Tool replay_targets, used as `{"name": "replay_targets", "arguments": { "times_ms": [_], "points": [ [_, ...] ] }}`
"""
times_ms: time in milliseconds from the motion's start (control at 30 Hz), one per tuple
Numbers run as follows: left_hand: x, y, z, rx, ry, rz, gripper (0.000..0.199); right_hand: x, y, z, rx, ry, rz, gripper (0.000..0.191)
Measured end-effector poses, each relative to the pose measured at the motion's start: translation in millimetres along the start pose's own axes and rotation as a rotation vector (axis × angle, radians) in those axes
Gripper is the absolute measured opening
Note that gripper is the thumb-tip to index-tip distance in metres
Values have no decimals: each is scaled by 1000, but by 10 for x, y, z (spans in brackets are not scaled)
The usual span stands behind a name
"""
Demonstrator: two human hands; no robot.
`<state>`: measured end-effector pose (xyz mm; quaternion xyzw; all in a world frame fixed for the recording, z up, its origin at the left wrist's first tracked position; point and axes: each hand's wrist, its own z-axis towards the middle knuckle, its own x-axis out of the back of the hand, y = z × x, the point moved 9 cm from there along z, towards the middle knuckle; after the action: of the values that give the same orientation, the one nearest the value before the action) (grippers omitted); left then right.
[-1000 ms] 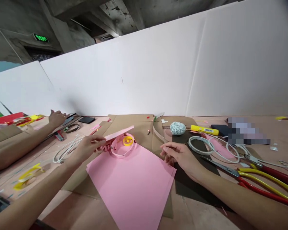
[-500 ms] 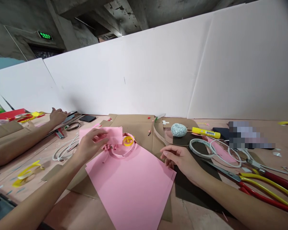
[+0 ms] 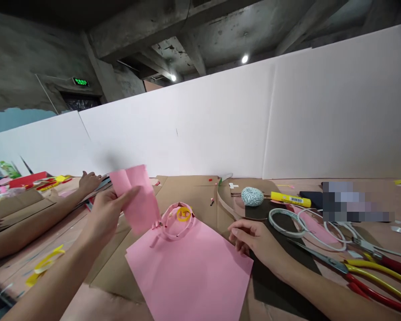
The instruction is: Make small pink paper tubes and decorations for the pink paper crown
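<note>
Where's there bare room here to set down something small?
The pink sheet is bare on the near side of the pink ring. Behind that ring, the cardboard is mostly free up to the white board, bar small scraps. Crowded: right of the right hand, with white cable, yellow tube and long-handled tool.

Plain pink: large sheet (image 3: 194, 272), small paper (image 3: 142, 203), loop (image 3: 177, 237). Coil (image 3: 184, 219), yellow. Ball (image 3: 252, 196), speckled white and dark green. Glue stick (image 3: 290, 199), yellow with pale label. Cardboard (image 3: 183, 188), brown. Shears (image 3: 332, 261): grey blades, yellow and red handles. Panel (image 3: 220, 129), white.
</note>
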<state>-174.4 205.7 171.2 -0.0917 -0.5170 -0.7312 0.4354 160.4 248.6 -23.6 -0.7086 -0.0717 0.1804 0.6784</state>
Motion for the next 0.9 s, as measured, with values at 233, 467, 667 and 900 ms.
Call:
{"name": "replay_targets", "arguments": {
  "times_ms": [233,467,667,900],
  "points": [
    [-740,402,-772,331,-440,-659,34,-150,-430,-164,156,-15,-93,42],
    [-1350,736,-1088,340,-555,-764,33,-567,-867,-535,130,-203,-89,44],
    [-1716,944,-1304,372,-744,-956,32,-321,-739,-724,12,43,-37,35],
    [-1969,750,-1384,317,-857,-952,37,-76,-451,-684,-4,121,49,40]
  ]
}}
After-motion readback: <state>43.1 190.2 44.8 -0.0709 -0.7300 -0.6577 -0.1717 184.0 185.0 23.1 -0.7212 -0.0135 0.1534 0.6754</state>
